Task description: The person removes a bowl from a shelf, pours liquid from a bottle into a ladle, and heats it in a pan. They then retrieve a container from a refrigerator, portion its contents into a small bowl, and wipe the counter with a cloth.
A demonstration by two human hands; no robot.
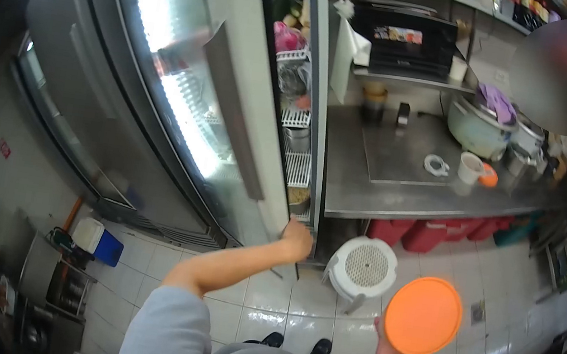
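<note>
My left hand (pixel 298 239) is closed around the lower edge of a glass refrigerator door (pixel 251 100), which stands partly open. Through the gap, wire shelves (pixel 297 168) show vegetables, a pink bag (pixel 288 38) and a metal container (pixel 296 137). My right hand (pixel 390 353) holds a round tub with an orange lid (pixel 423 317) out to my right, its fingers at the tub's left and lower side. The lid covers the tub, so its contents are hidden.
A white plastic stool (pixel 363 266) stands ahead on the tiled floor. Behind it is a steel counter (pixel 396 200) with a large pot (pixel 479 128), a white cup (pixel 471 168) and a white ring (pixel 436 165). Red bins (pixel 428 233) sit underneath. Another person stands at the upper right.
</note>
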